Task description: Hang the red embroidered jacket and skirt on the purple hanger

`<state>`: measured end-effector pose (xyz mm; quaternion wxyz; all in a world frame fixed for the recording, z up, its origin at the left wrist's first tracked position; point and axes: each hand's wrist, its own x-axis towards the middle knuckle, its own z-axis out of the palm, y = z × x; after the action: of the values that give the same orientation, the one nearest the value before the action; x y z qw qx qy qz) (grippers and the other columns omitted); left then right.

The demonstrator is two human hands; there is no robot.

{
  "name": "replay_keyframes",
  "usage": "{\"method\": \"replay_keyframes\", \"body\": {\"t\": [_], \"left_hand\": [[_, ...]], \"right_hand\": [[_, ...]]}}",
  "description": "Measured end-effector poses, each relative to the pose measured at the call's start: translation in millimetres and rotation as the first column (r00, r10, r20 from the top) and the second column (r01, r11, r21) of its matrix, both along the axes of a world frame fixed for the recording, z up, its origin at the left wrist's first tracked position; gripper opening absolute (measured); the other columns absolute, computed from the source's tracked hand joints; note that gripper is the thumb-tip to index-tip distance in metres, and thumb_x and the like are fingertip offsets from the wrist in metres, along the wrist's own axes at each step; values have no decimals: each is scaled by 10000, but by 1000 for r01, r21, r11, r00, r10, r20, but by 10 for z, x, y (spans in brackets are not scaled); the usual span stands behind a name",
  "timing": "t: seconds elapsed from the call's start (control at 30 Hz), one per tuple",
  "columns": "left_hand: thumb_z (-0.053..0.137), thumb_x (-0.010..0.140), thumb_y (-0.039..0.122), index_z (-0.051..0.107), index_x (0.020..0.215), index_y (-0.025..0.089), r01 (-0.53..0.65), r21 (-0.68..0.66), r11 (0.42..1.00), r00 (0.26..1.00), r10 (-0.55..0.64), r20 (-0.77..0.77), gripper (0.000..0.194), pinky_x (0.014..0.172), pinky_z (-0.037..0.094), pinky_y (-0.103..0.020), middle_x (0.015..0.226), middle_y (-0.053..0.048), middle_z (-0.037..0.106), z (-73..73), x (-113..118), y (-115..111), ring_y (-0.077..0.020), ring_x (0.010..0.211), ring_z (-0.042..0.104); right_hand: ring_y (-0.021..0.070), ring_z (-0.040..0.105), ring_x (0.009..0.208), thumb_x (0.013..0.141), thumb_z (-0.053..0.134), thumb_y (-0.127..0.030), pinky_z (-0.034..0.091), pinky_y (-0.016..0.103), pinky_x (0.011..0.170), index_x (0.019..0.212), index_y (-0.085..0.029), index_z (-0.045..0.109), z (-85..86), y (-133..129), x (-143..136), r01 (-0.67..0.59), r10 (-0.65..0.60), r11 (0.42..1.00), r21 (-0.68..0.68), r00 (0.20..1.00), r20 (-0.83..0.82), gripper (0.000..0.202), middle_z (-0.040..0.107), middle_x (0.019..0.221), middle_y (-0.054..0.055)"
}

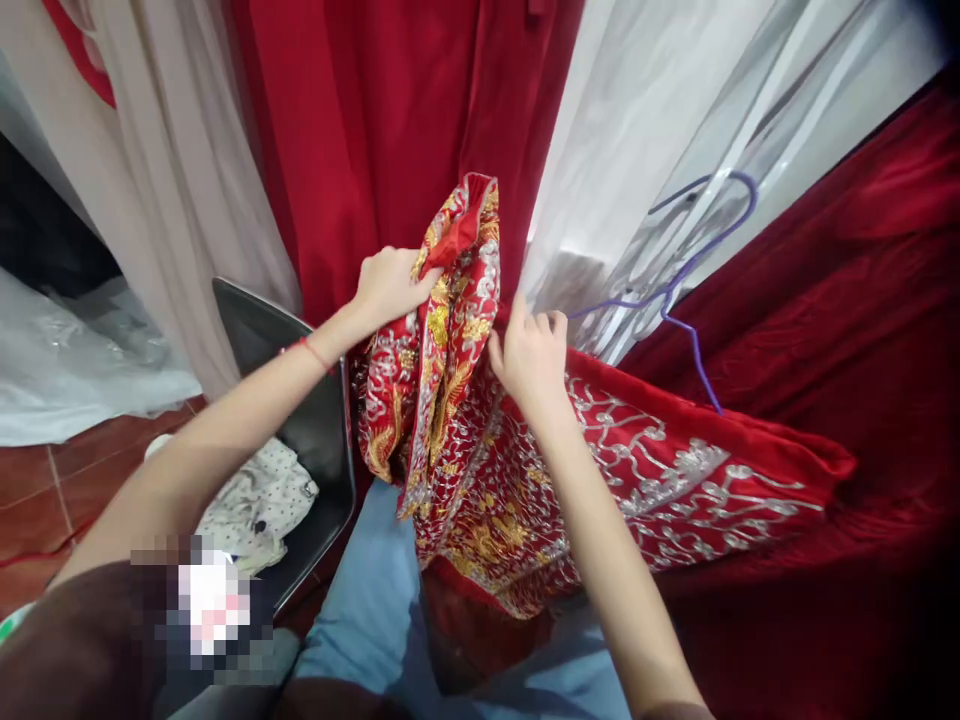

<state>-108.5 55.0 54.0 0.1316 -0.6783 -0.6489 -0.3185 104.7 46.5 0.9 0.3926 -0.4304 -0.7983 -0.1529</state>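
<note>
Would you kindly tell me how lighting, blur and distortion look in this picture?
In the head view, light catches the white cloth, while the dark red fabric sinks into shadow at right; fine embroidery on the patterned red cloth looks slightly soft; a pixelated patch hides detail at lower left.

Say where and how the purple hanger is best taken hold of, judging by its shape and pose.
I would grip the purple hanger by its neck, below the hook, coming from the person's right. There the neck shows bare; one arm slopes down to the edge of the red embroidered garment, the other runs towards the right hand, crowding the opposite side.
</note>
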Motion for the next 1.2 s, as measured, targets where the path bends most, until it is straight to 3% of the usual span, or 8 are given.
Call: {"method": "replay_keyframes", "body": {"t": [0.2, 0.43, 0.6, 0.73, 0.8, 0.9, 1.07, 1.2], "left_hand": [[485, 888, 442, 731, 1045, 163, 59, -100, 993, 994, -68, -89, 403, 883, 492, -401, 1035, -127, 738, 241, 128, 727, -324, 1021, 672], [458, 886, 372, 724, 1091, 136, 10, -114, 993, 999, -14, -39, 410, 844, 508, -421, 1072, -188, 737, -86, 265, 1119, -357, 1023, 690], [592, 800, 399, 712, 1046, 182, 306, -120, 945, 952, -299, 70, 350, 833, 516, -400, 1004, -118, 757, -325, 418, 1045, -326, 963, 703], [694, 739, 395, 698, 992, 137, 790, -54, 610, 580, -718, 385, 361, 787, 535, -321, 957, -67, 754, -478, 638, 905, -220, 839, 693], [708, 737, 395, 694, 959, 116, 896, 9, 445, 366, -748, 553, 356, 781, 547, -327, 938, -68, 751, -586, 709, 817, -204, 809, 689], [756, 689, 389, 706, 858, 143, 948, 43, 314, 200, -696, 690, 303, 797, 559, -351, 866, -51, 751, -705, 715, 615, -201, 771, 690], [832, 621, 369, 740, 764, 198, 984, -169, 60, 163, -696, 700, 241, 747, 578, -345, 829, -65, 764, -533, 565, 230, -231, 765, 701], [848, 607, 310, 771, 816, 191, 943, -328, 57, 264, -726, 634, 253, 670, 574, -316, 884, -97, 779, -183, 519, 215, -236, 750, 708]], "right_hand": [[287, 539, 855, 980, 409, -324, 376, 505, 918, 861, -117, 667, -174, 62, 102, 115, -130, 987, 114, 983, 132, 352, 651, 812, 155], [171, 476, 675, 970, 520, -320, 368, 377, 815, 654, -209, 544, -8, -536, 317, -86, 27, 957, 278, 977, 210, 336, 581, 628, 12], [167, 495, 694, 991, 499, -315, 369, 371, 836, 681, -207, 566, 54, -593, 316, -67, 13, 976, 208, 968, 250, 335, 614, 655, 12], [215, 539, 809, 1011, 453, -340, 367, 415, 899, 789, -181, 646, -28, -318, 271, 2, -62, 984, 178, 941, 333, 334, 682, 781, 66], [244, 554, 868, 1015, 432, -344, 371, 442, 931, 890, -158, 679, -64, -265, 253, 23, -75, 988, 151, 935, 346, 334, 697, 840, 92], [285, 569, 989, 1006, 440, -400, 378, 496, 1002, 1132, -110, 659, -31, -396, 280, -36, 9, 997, 68, 934, 358, 385, 698, 1020, 146], [303, 507, 1287, 958, 528, -408, 426, 518, 1070, 1357, -213, 531, 234, -740, 747, -339, 340, 940, -43, 913, 225, 444, 537, 1401, 153], [247, 657, 984, 932, 530, -349, 549, 415, 789, 1118, -219, 596, 473, -576, 1472, -25, 66, 995, 98, 897, -438, 236, 652, 1098, 130]]}}
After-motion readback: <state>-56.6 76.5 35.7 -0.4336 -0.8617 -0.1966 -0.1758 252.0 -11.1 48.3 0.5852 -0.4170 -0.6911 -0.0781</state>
